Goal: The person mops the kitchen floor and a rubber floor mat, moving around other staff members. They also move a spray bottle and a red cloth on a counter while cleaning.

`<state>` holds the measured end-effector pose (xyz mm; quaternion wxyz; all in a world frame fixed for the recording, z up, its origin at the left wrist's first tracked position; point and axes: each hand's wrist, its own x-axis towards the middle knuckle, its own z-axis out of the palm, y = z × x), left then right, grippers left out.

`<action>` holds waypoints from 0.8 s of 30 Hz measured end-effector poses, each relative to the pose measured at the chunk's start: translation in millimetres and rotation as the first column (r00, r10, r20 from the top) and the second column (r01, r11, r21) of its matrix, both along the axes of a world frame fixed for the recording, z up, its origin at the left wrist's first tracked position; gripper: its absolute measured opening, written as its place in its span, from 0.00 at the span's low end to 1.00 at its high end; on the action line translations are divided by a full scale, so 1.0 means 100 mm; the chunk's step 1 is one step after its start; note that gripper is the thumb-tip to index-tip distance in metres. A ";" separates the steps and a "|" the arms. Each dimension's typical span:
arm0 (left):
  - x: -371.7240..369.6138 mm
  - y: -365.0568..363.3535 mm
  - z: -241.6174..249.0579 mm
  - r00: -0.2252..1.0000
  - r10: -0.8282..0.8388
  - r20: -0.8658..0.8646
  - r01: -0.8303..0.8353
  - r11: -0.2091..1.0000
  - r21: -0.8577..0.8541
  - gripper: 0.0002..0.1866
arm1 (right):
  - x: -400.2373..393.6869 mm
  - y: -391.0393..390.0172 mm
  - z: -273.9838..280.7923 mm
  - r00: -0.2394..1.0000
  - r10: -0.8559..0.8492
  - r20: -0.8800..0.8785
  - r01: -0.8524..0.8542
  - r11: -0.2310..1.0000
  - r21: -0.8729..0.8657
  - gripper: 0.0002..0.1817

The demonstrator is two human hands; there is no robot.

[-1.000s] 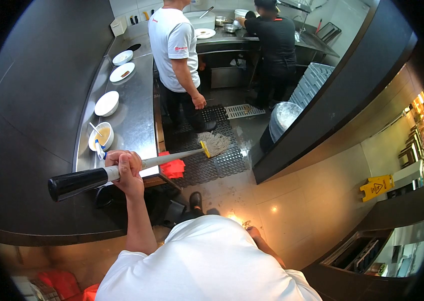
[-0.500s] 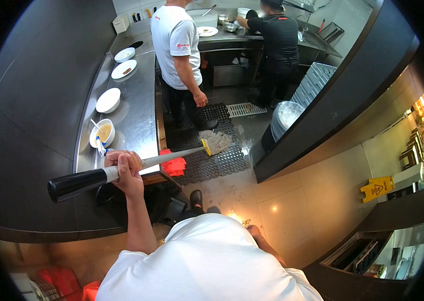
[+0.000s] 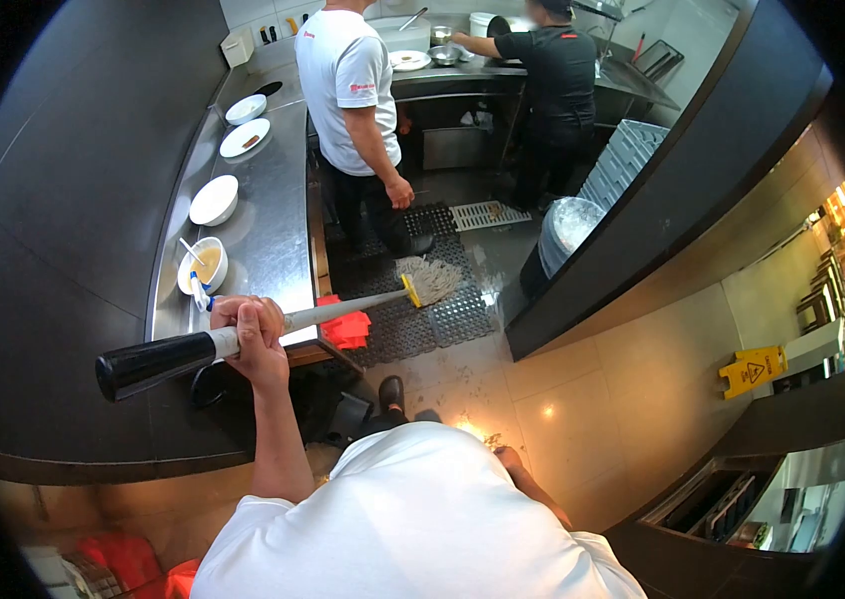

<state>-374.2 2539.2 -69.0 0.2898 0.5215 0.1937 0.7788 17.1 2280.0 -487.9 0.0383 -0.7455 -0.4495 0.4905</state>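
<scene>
My left hand [image 3: 256, 334] is wrapped round the pale handle of a mop [image 3: 347, 310], just ahead of its black grip end [image 3: 155, 365]. The mop's stringy head [image 3: 429, 283], joined by a yellow clamp, rests on a black perforated floor mat [image 3: 397, 334]. Low beside my body on the right is my right hand [image 3: 508, 458], partly hidden by my white shirt; its fingers cannot be made out. A red cloth or bag [image 3: 344, 325] lies by the counter's end, next to the mop handle.
Plates and a bowl [image 3: 203, 266] stand on the steel counter [image 3: 278, 220] at left. A person in white [image 3: 352, 100] and a person in black [image 3: 559, 90] stand ahead. A lined bin [image 3: 567, 235], dark partition [image 3: 662, 190] and yellow floor sign [image 3: 753, 371] are on the right.
The co-worker in black has stretched an arm further left over the back counter. My left hand and the mop stay almost where they were.
</scene>
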 end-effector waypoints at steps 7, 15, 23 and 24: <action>-0.01 0.00 0.01 1.000 0.022 -0.005 -0.022 1.000 -0.008 0.10 | -0.02 0.05 0.06 0.999 0.029 -0.020 -0.030 0.999 -0.035 0.15; -0.04 0.01 0.01 1.000 0.013 -0.001 -0.013 1.000 0.003 0.11 | -0.08 0.12 0.16 0.995 -0.094 -0.036 0.092 0.995 -0.045 0.17; -0.09 0.01 -0.02 1.000 0.013 0.000 -0.013 1.000 0.014 0.10 | -0.08 0.07 0.07 1.000 -0.005 -0.013 0.005 1.000 0.004 0.18; -0.11 0.00 -0.03 1.000 0.018 0.001 -0.018 1.000 0.013 0.10 | -0.06 0.03 -0.03 0.998 0.066 0.009 -0.066 0.996 0.056 0.18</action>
